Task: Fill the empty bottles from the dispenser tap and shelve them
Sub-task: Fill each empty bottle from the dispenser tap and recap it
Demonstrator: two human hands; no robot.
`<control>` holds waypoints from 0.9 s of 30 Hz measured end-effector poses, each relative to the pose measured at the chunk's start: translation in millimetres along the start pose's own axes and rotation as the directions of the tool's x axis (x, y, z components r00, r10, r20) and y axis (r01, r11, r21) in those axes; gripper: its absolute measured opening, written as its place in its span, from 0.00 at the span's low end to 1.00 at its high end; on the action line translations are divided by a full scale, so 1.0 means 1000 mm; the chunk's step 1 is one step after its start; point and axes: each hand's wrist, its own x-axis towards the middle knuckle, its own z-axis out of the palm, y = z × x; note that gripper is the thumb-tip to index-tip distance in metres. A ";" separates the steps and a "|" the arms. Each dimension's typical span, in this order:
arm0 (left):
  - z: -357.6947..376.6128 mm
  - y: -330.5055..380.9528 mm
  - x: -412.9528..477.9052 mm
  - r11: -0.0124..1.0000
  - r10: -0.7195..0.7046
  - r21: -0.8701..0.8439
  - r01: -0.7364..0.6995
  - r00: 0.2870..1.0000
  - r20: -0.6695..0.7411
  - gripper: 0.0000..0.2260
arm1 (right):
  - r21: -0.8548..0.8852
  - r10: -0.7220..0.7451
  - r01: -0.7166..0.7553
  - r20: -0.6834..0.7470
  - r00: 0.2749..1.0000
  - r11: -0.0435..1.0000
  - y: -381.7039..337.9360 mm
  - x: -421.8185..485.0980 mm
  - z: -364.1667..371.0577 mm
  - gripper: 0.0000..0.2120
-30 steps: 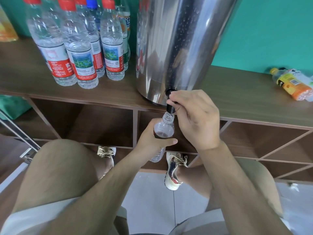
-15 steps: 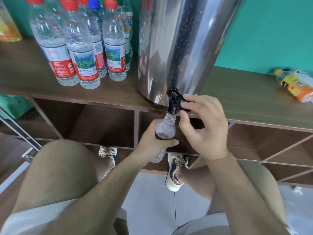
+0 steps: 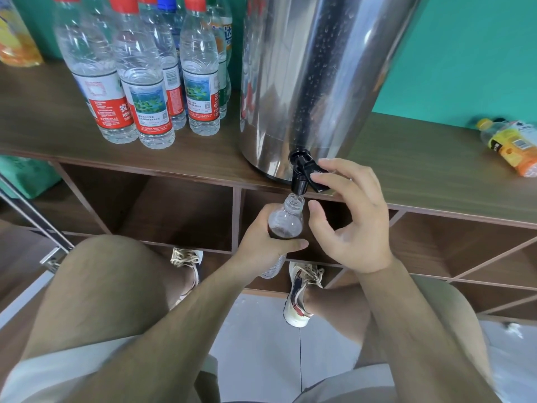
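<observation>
- My left hand (image 3: pixel 261 245) grips the bottle (image 3: pixel 286 221) so its open mouth sits under the tap (image 3: pixel 299 184).
- My right hand (image 3: pixel 354 222) is spread loose beside it, one fingertip on the handle (image 3: pixel 318 183) to work the tap.

A teal wall (image 3: pixel 465 53) backs the wooden counter (image 3: pixel 421 158). A yellow-orange item (image 3: pixel 17 39) stands at its far left, with a green object (image 3: pixel 26 175) below. Laced sneakers (image 3: pixel 299 301) rest on pale floor tiles (image 3: pixel 255 344).
</observation>
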 end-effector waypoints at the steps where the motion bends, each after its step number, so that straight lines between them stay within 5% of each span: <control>1: 0.000 0.000 0.000 1.000 -0.004 -0.004 0.004 1.000 -0.001 0.31 | 0.005 0.002 -0.002 0.003 1.000 1.000 0.000 0.000 0.000 0.14; 12: 0.002 -0.005 0.000 1.000 -0.008 0.000 0.008 1.000 -0.003 0.31 | 0.107 0.005 -0.008 0.035 0.999 0.994 0.005 -0.007 0.001 0.23; 27: 0.000 0.000 -0.001 1.000 -0.006 0.004 0.006 1.000 -0.005 0.31 | 0.016 -0.014 0.015 -0.023 1.000 1.000 0.000 -0.002 0.004 0.18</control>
